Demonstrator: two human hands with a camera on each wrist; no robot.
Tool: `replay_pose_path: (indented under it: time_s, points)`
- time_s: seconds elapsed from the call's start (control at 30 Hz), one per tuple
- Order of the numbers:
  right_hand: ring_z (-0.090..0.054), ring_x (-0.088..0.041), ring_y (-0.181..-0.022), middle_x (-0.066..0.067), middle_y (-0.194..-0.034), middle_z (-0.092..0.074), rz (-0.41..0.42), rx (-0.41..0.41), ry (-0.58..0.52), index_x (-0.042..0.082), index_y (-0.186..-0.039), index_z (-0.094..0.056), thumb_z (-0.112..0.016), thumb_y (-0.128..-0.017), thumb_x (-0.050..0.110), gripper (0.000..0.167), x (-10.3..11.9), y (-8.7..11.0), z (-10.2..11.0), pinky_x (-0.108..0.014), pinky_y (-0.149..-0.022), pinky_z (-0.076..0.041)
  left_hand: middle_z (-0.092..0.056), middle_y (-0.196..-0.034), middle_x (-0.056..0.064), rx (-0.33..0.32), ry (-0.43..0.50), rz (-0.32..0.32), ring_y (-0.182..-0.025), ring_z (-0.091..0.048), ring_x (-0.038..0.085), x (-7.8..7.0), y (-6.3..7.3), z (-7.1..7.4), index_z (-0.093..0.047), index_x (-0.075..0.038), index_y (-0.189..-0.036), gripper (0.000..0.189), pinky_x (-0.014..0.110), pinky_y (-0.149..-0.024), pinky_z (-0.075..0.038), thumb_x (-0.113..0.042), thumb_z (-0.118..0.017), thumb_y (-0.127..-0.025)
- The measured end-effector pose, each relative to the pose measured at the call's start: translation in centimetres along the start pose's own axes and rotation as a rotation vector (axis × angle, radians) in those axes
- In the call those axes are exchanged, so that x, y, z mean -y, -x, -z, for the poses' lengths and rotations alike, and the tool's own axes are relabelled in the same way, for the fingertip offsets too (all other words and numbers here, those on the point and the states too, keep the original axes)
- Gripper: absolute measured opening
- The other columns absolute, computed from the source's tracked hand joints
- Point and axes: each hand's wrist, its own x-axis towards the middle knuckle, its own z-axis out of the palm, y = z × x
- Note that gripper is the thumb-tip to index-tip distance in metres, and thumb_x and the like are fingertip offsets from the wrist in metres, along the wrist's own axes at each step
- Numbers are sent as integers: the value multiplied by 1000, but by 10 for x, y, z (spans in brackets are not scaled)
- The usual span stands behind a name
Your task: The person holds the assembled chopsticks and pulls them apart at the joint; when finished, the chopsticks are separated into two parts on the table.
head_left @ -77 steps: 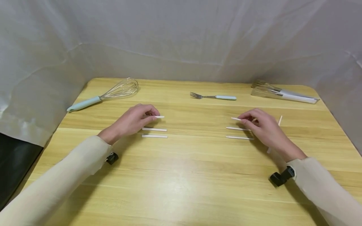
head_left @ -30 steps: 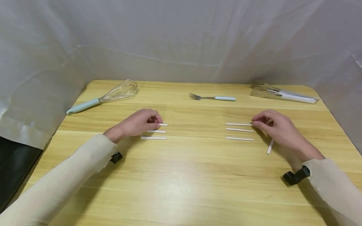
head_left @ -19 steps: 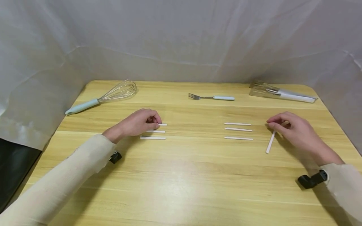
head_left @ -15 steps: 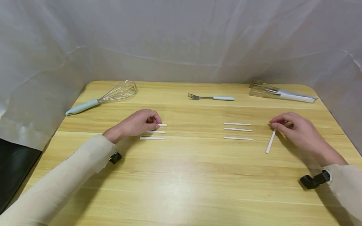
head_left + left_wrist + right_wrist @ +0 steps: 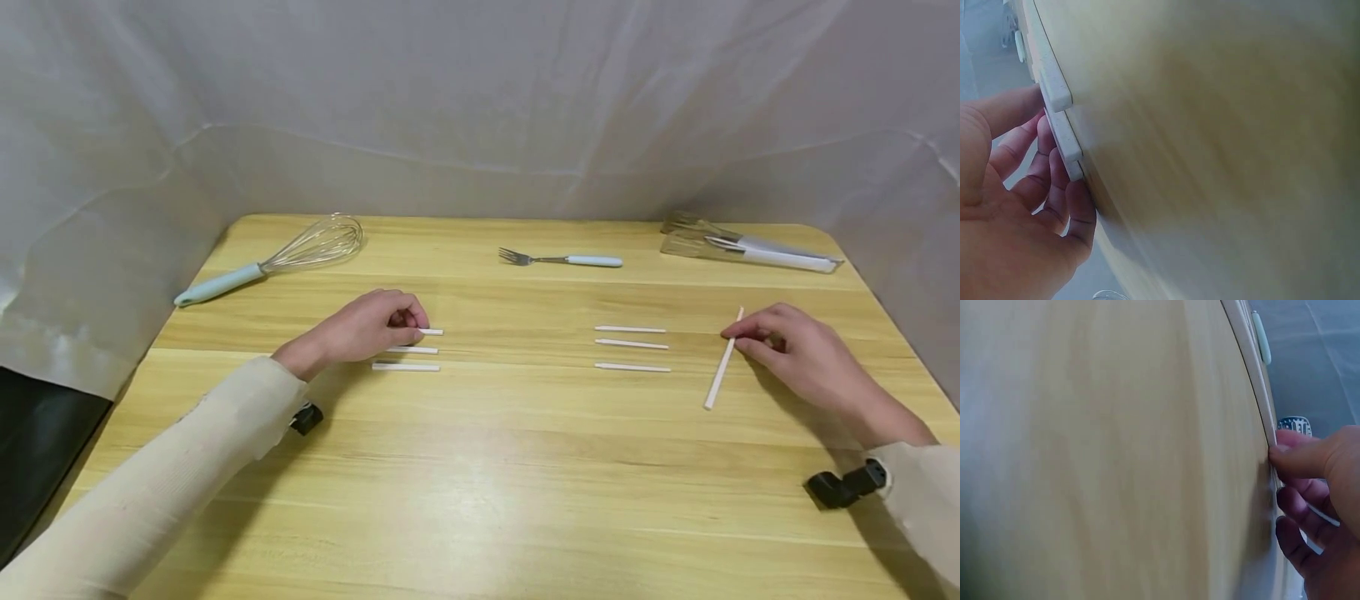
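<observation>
In the head view, three short white sticks lie one above another at left: a far one (image 5: 431, 332), a middle one (image 5: 416, 350) and a near one (image 5: 407, 367). My left hand (image 5: 369, 327) pinches the far one; its fingers cover most of that stick. To the right, three more white sticks (image 5: 632, 343) with narrowed left tips lie in similar rows. Farther right, a longer white stick (image 5: 718, 379) lies slanted on the table. My right hand (image 5: 795, 346) pinches it above its middle with thumb and fingertips, as the right wrist view also shows.
Along the back of the wooden table (image 5: 480, 483) lie a whisk (image 5: 300, 250) with a pale green handle, a fork (image 5: 562, 260) with a pale blue handle, and a tong-like utensil (image 5: 750, 248) with pale arms. A grey sheet (image 5: 480, 108) hangs behind.
My right hand has put down a stick as the far one of the right rows, then moved right to the slanted stick. My left hand has lowered its stick to the table.
</observation>
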Motion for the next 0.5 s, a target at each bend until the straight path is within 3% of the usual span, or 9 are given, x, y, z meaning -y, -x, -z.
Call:
replay_pose_path:
  time_s: [0.3,0.5]
  points:
    - [-55,5,-98,6,-111,-68,220,13,47,30,-104,-81,-86,-90,-1,34,-1,5,4,-14,-80,-41,-72,-107,5,1,-7,3,-97,-63,21,-2,0,1,-72,-10,-113,7,40,-91,-52,-11,-72,-106]
    - [-56,1,-92,14,-105,-67,360,38,1,35,-96,-76,-91,-79,-7,48,3,9,1,-13,-76,-44,-72,-108,5,5,-7,8,-97,-63,21,-2,1,1,-72,-10,-114,7,40,-92,-52,-11,-71,-107]
